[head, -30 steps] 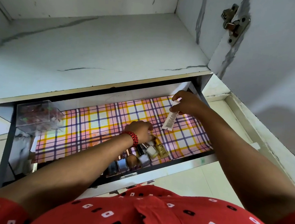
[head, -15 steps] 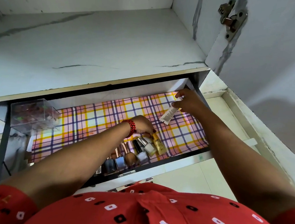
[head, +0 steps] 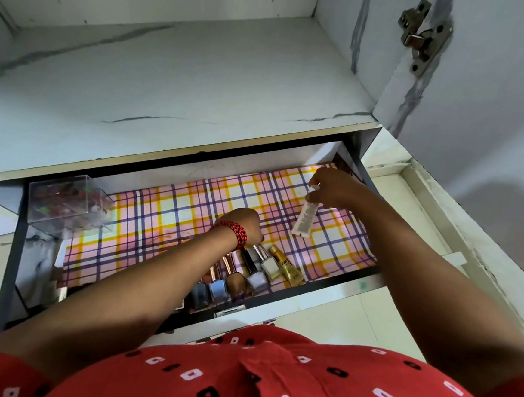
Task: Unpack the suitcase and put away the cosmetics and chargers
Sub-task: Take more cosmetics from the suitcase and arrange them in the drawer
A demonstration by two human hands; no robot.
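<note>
View from above into an open drawer (head: pixel 193 175) of a pale, marble-patterned cupboard; every position here is given relative to that drawer.

Its floor is covered by a checked liner (head: pixel 164 222) in pink, yellow and purple. In the drawer's back left corner stands a clear plastic box (head: pixel 66 205) with small red and green items inside, too blurred to name. Along the drawer's front edge, near the middle, a row of nail polish bottles (head: pixel 242 278) lies side by side, caps pointing toward the back. A small gold tube (head: pixel 286 267) lies at the right end of that row, touching it.

The left hand (head: pixel 246 225), with a red and black band (head: pixel 236 234) on the wrist, reaches into the middle of the drawer. Its fingers curl down over the bottle caps; whether they grip anything cannot be told.

The right hand (head: pixel 333 188) is in the drawer's back right corner. Its thumb and fingers pinch the top end of a white tube (head: pixel 305 219), which hangs tilted above the liner.

Above the drawer is a shelf (head: pixel 169 81). To the drawer's upper right, the cupboard door (head: pixel 496 107) stands open, its metal hinge (head: pixel 419 32) showing. In front of the drawer is the person's red patterned shirt (head: pixel 271 380).
</note>
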